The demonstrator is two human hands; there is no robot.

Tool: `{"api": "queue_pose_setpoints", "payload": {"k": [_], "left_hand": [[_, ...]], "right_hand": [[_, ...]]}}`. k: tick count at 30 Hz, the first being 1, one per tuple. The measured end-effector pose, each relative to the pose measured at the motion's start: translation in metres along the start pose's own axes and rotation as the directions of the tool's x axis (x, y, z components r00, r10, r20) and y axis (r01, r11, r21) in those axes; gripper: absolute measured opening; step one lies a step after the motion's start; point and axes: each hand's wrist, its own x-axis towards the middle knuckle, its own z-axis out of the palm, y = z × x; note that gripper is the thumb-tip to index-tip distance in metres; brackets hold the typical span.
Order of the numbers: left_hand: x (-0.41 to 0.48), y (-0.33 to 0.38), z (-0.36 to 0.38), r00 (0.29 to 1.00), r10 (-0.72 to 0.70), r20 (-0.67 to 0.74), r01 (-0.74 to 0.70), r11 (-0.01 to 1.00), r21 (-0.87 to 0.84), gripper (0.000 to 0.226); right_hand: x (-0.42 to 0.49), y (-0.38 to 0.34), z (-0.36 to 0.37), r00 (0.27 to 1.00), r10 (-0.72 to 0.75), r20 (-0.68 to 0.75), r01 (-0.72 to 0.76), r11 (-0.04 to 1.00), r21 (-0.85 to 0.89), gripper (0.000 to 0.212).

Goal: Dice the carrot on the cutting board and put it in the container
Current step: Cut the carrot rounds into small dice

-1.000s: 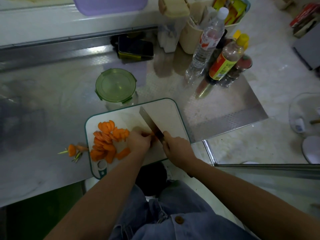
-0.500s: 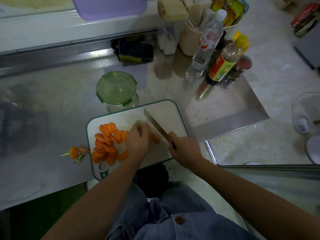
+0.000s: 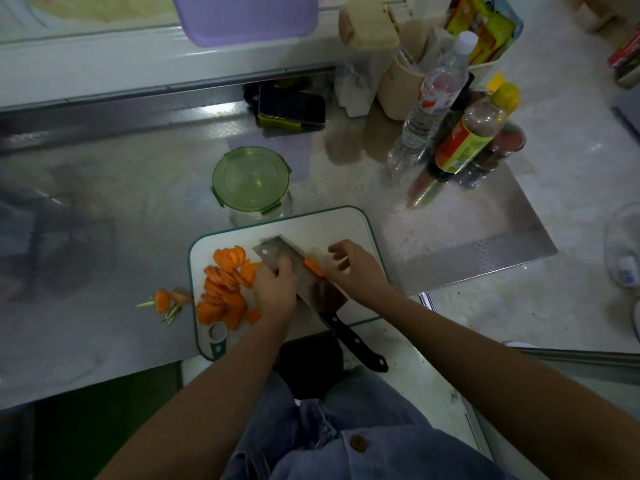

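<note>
Steel surface [image 3: 121, 202], near edge: we are watching a cutting board [image 3: 346, 226] carrying carrot slices [image 3: 225, 285] at its left end. The cleaver [image 3: 313, 289] is lying flat, with a carrot piece [image 3: 313, 266] on it. The left hand [image 3: 275, 289] is bending its fingers onto the blade, grip unclear. The right hand [image 3: 356, 271] is hovering with its fingers spread. The lidded container [image 3: 251, 178] is standing just beyond the board.

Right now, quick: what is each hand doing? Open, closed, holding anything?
Left hand: on the flat blade of the cleaver; gripping or just resting cannot be told.
Right hand: open, fingers spread, holding nothing, beside the carrot piece.
</note>
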Motion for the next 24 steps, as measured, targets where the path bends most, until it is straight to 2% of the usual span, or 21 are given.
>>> {"api": "queue_pose_setpoints", "payload": {"k": [1, 3, 5, 8, 13, 17, 20, 24], "left_hand": [[0.0, -0.001, -0.001, 1.0, 0.006, 0.005, -0.006, 1.0, -0.006, 0.036], [-0.001, -0.001, -0.002, 1.0, 0.018, 0.018, -0.018, 1.0, -0.025, 0.038], [-0.002, -0.001, -0.006, 1.0, 0.028, 0.015, -0.027, 0.999, -0.03, 0.039], [0.001, -0.004, -0.016, 0.998, 0.058, -0.027, -0.058, 0.998, -0.022, 0.041], [0.005, -0.01, -0.03, 0.997, 0.068, -0.032, -0.07, 0.996, -0.059, 0.039], [0.002, -0.007, -0.033, 0.994, 0.105, -0.031, -0.106, 0.994, -0.036, 0.039], [0.003, -0.003, -0.031, 0.995, 0.095, -0.037, -0.095, 0.995, 0.013, 0.043], [0.007, 0.003, -0.025, 0.993, 0.105, -0.048, -0.103, 0.994, 0.037, 0.043]], "right_hand": [[0.005, -0.004, 0.003, 0.997, 0.045, 0.062, -0.046, 0.999, 0.026, 0.043], [0.012, -0.008, 0.01, 0.992, 0.04, 0.118, -0.036, 0.999, -0.038, 0.034], [0.017, -0.009, 0.013, 0.998, 0.003, 0.059, 0.001, 0.998, -0.07, 0.026], [0.025, -0.001, 0.012, 0.997, -0.016, -0.074, 0.007, 0.994, -0.113, 0.026], [0.022, 0.016, 0.018, 0.991, -0.066, -0.115, 0.024, 0.944, -0.329, 0.025], [0.018, 0.017, 0.022, 0.989, -0.092, -0.113, 0.058, 0.96, -0.275, 0.021], [0.017, 0.021, 0.019, 0.985, -0.121, -0.119, 0.081, 0.951, -0.297, 0.023], [0.008, 0.015, 0.003, 0.939, -0.24, -0.246, 0.193, 0.96, -0.201, 0.022]]}}
